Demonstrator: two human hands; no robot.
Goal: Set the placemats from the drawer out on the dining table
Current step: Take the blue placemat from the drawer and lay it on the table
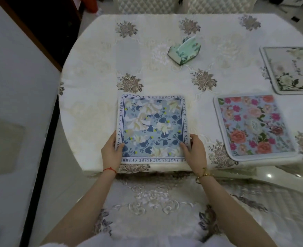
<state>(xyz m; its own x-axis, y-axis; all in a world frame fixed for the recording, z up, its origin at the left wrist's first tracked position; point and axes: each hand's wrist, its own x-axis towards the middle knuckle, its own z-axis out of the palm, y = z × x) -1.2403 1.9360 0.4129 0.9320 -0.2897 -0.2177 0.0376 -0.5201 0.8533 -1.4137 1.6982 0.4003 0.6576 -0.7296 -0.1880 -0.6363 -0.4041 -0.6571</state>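
A blue floral placemat [151, 125] with a lettered border lies flat at the near edge of the dining table [93, 97]. My left hand [110, 151] grips its near left corner, thumb on top. My right hand [194, 151] grips its near right corner the same way. To the right lies a pink rose placemat [252, 125] flat on the cloth. Further back right sits a pale placemat [289, 68] with white flowers, partly cut off by the frame edge.
A green tissue box [183, 50] stands near the table's middle. Quilted chair backs [147, 5] line the far side. A chair seat cover [154, 202] is below my arms. A white wall panel [13, 104] runs along the left.
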